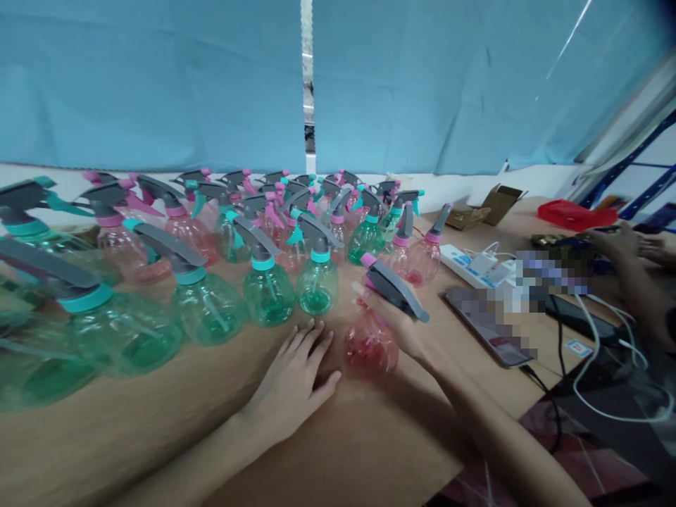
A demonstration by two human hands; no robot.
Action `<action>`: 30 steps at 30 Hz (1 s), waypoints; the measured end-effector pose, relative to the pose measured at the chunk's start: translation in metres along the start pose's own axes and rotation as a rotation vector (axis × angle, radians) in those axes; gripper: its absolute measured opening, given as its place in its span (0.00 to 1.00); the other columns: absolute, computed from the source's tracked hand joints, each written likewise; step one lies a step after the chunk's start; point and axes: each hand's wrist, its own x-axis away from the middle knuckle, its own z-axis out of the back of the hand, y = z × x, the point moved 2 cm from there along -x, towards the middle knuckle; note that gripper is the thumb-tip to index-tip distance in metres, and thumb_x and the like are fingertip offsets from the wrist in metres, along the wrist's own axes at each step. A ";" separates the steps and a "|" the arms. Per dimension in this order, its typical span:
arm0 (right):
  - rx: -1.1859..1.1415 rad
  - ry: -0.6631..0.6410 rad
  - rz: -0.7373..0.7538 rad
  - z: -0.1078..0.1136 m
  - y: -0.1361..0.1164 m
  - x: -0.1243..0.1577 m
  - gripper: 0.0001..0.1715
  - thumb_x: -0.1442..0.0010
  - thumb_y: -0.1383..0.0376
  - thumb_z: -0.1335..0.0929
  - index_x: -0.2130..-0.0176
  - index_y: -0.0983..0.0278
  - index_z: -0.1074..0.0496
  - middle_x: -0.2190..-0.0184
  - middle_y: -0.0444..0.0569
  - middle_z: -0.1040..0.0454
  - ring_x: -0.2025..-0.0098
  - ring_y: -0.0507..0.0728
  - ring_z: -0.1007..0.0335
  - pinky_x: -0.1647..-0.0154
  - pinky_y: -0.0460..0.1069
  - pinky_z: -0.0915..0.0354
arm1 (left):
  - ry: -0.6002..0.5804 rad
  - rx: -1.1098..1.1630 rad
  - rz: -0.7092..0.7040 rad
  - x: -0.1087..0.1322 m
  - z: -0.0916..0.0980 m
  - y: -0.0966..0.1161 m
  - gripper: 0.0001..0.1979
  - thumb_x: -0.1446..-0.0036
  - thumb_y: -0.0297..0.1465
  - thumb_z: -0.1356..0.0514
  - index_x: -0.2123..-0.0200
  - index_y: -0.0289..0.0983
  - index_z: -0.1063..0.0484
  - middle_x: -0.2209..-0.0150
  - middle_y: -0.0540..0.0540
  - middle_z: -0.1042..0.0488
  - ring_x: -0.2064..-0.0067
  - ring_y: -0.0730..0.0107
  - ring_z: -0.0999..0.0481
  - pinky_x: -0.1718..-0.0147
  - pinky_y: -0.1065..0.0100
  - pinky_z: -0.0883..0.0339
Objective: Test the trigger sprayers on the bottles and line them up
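My right hand (398, 324) grips a pink spray bottle (370, 348) around its neck, just under the grey and pink trigger head. The bottle stands close to upright at or just over the tabletop; I cannot tell whether its base touches. To its left my left hand (301, 366) lies flat on the brown table (348, 443), fingers spread and holding nothing. Just beyond those fingertips stands a green spray bottle (317, 285) with a turquoise collar, and another green spray bottle (269, 292) is beside it. Two more pink spray bottles (424, 257) stand behind the held one.
Rows of green and pink spray bottles (205, 310) fill the left and back of the table. On the right lie a phone (489, 327), a white power strip (467, 264) with cables, a cardboard box (501, 204) and a red bag (575, 213). Another person's hand (615, 246) is at far right.
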 end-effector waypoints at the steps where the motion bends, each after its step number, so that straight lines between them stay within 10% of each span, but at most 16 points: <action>1: 0.004 0.003 -0.001 0.000 -0.001 0.000 0.13 0.48 0.56 0.30 0.73 0.61 0.34 0.75 0.41 0.35 0.72 0.52 0.38 0.68 0.49 0.37 | 0.006 -0.002 -0.001 0.000 0.000 0.000 0.27 0.37 0.43 0.49 0.42 0.30 0.38 0.40 0.35 0.39 0.38 0.51 0.42 0.42 0.50 0.48; 7: 0.059 -0.035 -0.006 0.001 -0.012 0.005 0.12 0.48 0.57 0.30 0.63 0.58 0.27 0.72 0.43 0.27 0.66 0.56 0.30 0.59 0.53 0.34 | 0.026 -0.020 -0.018 -0.001 -0.002 -0.001 0.27 0.37 0.42 0.49 0.42 0.29 0.38 0.40 0.34 0.38 0.39 0.50 0.41 0.42 0.50 0.47; 16: 0.307 0.032 -0.029 0.005 -0.001 0.015 0.17 0.54 0.50 0.27 0.73 0.61 0.29 0.82 0.41 0.34 0.77 0.55 0.35 0.74 0.51 0.36 | 0.028 0.003 0.009 0.000 -0.001 0.000 0.26 0.38 0.41 0.48 0.43 0.28 0.36 0.41 0.33 0.38 0.40 0.48 0.40 0.44 0.48 0.45; 23: 0.435 0.086 0.137 0.022 0.023 0.049 0.33 0.52 0.52 0.27 0.51 0.62 0.36 0.53 0.55 0.27 0.50 0.65 0.31 0.49 0.61 0.37 | 0.022 0.021 0.024 -0.001 0.001 0.003 0.26 0.40 0.39 0.46 0.44 0.28 0.36 0.41 0.34 0.36 0.39 0.49 0.40 0.42 0.51 0.47; 30: 0.579 0.069 0.163 0.029 0.022 0.051 0.33 0.51 0.51 0.28 0.50 0.63 0.37 0.53 0.56 0.29 0.50 0.64 0.32 0.50 0.59 0.37 | 0.023 0.032 0.015 -0.001 0.003 0.002 0.26 0.39 0.39 0.46 0.44 0.28 0.35 0.41 0.34 0.36 0.39 0.49 0.41 0.42 0.50 0.47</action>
